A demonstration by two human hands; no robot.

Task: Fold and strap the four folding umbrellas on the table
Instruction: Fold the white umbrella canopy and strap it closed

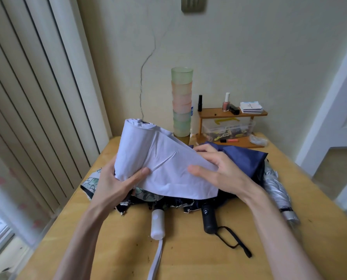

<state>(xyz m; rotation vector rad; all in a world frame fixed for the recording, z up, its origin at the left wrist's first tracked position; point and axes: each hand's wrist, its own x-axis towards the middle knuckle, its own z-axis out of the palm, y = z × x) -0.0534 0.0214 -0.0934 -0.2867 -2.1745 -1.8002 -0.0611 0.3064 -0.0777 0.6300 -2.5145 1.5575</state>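
Rolling the pale lavender fabric folding umbrella [148, 150]: my left hand [116, 184] grips the roll, right hand [219, 168] pinches its loose flap; next I'd wrap tight, then strap.

No text, number or brand can be read. The black plastic umbrella handle [209, 219], near centre, has a small pale diamond-shaped emblem [206, 211] on its far end, with no letters resolving. The small stack of white and light-blue paper cards [251, 107] sits on top of the small brown wooden shelf [215, 113], far right. Its top card shows a faint dark mark, too small to read. A blue label patch [192, 111] shows just behind the right edge of the tall stack of translucent pastel plastic cups [181, 102], far centre; its print is illegible.
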